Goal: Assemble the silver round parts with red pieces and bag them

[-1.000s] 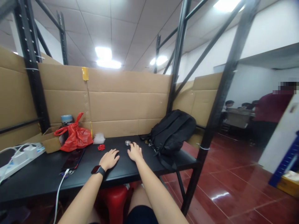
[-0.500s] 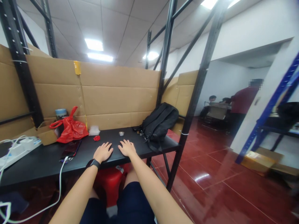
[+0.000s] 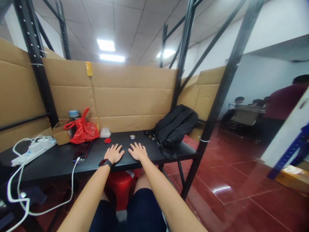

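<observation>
My left hand (image 3: pixel 114 154) lies palm down near the front edge of the black table (image 3: pixel 96 165), fingers spread, a dark watch (image 3: pixel 105 162) on its wrist. Beside it, my right hand (image 3: pixel 137 151) rests flat as well, its fingers apart. Neither holds anything. Just beyond the left fingertips is a small red object (image 3: pixel 107 140), perhaps a bow or knob. A small round silvery object (image 3: pixel 132 137) lies past the right fingertips. Behind the red piece sits a translucent whitish block or pack (image 3: pixel 105 132) whose kind I cannot make out.
A red plastic bag (image 3: pixel 85 130), a small cardboard box (image 3: pixel 61 133), a charging phone (image 3: pixel 82 151) and a white power strip (image 3: pixel 36 151) occupy the left side. A black backpack (image 3: pixel 176 129) leans at the right. Cardboard panels (image 3: pixel 132 100) wall the back; a red stool (image 3: pixel 120 188) stands underneath.
The view has swung slightly left, so everything appears shifted to the right. Both hands stay flat on the table, and the things on it keep their places.
</observation>
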`<state>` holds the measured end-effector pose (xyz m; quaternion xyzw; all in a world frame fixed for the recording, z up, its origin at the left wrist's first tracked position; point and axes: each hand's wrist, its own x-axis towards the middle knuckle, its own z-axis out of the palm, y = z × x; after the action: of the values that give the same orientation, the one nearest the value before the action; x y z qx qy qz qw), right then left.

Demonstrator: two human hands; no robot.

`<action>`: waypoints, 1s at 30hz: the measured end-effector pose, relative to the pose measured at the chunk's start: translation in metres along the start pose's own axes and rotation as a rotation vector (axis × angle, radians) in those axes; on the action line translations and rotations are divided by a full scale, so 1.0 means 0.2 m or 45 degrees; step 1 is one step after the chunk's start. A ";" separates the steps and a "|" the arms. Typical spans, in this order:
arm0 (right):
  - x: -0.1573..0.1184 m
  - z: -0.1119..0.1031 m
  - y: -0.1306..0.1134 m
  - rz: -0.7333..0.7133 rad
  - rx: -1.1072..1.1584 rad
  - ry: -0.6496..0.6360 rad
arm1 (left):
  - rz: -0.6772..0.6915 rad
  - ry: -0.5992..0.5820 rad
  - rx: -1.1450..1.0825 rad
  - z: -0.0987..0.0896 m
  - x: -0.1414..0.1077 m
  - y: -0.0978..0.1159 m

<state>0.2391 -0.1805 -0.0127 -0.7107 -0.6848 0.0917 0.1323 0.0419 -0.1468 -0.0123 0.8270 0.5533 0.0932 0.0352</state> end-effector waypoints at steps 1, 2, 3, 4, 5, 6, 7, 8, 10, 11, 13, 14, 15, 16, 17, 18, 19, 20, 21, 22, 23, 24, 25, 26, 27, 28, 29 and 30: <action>0.00 0.00 0.00 0.009 -0.005 -0.002 | -0.001 0.000 -0.004 0.00 0.00 0.00; 0.00 0.00 0.00 0.020 -0.011 -0.005 | -0.001 -0.001 -0.009 0.00 0.01 0.00; 0.01 0.00 0.00 0.031 -0.017 -0.008 | 0.000 -0.004 -0.015 0.01 0.01 -0.01; 0.01 0.00 0.00 0.042 -0.021 -0.009 | 0.000 -0.006 -0.021 0.01 0.01 -0.01; 0.01 0.01 0.00 0.053 -0.025 -0.005 | -0.001 -0.007 -0.027 0.01 0.02 -0.01; 0.02 0.01 0.00 0.063 -0.027 0.003 | 0.000 -0.006 -0.031 0.01 0.02 -0.01; 0.03 0.01 0.01 0.070 -0.027 0.012 | 0.000 -0.003 -0.033 0.01 0.01 -0.01; 0.03 0.01 0.01 0.074 -0.026 0.023 | -0.002 0.001 -0.032 0.01 0.01 0.00; 0.05 0.01 0.01 0.079 -0.023 0.040 | -0.007 0.009 -0.027 0.01 0.01 0.00; 0.06 0.01 0.01 0.078 -0.020 0.046 | -0.011 0.013 -0.023 0.01 0.00 0.00; 0.09 0.01 0.02 0.077 -0.011 0.058 | -0.017 0.023 -0.014 0.01 0.00 0.00; 0.09 0.01 0.02 0.076 -0.007 0.065 | -0.017 0.029 -0.010 0.01 0.00 0.01; 0.10 0.01 0.02 0.075 -0.003 0.072 | -0.017 0.035 -0.007 0.01 -0.01 0.01; 0.10 0.01 0.02 0.074 0.001 0.081 | -0.017 0.042 -0.006 0.01 -0.01 0.01; 0.10 0.01 0.01 0.070 0.003 0.093 | -0.017 0.046 -0.007 0.01 -0.01 0.01; 0.09 0.01 0.01 0.065 0.006 0.107 | -0.016 0.049 -0.009 0.01 -0.01 0.01; 0.09 0.01 0.01 0.058 0.010 0.123 | -0.017 0.050 -0.012 0.01 -0.01 0.01; 0.08 0.01 0.01 0.047 0.014 0.142 | -0.017 0.050 -0.016 0.01 -0.01 0.01; 0.07 0.00 0.00 0.030 0.019 0.161 | -0.017 0.049 -0.019 0.01 -0.01 0.01; 0.06 0.00 0.00 0.008 0.026 0.180 | -0.016 0.047 -0.022 0.01 -0.01 0.01; 0.05 -0.01 0.00 -0.017 0.034 0.200 | -0.015 0.046 -0.024 0.01 -0.01 0.01; 0.04 -0.01 -0.01 -0.044 0.044 0.219 | -0.014 0.046 -0.025 0.01 -0.01 0.01; 0.04 -0.01 -0.01 -0.069 0.054 0.238 | -0.013 0.047 -0.026 0.01 -0.01 0.00; 0.03 -0.02 -0.01 -0.093 0.067 0.256 | -0.011 0.049 -0.027 0.01 -0.01 0.00; 0.03 -0.02 -0.01 -0.117 0.082 0.272 | -0.008 0.052 -0.028 0.01 -0.01 0.00; 0.02 -0.02 -0.01 -0.144 0.101 0.284 | -0.006 0.055 -0.030 0.01 -0.01 0.00; 0.02 -0.02 -0.01 -0.174 0.125 0.292 | -0.004 0.058 -0.032 0.01 -0.01 0.00; 0.02 -0.02 -0.01 -0.208 0.153 0.294 | -0.002 0.061 -0.035 0.01 -0.01 0.00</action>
<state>0.2398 -0.1766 -0.0078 -0.6492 -0.7139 0.0391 0.2597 0.0416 -0.1486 -0.0142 0.8236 0.5532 0.1204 0.0335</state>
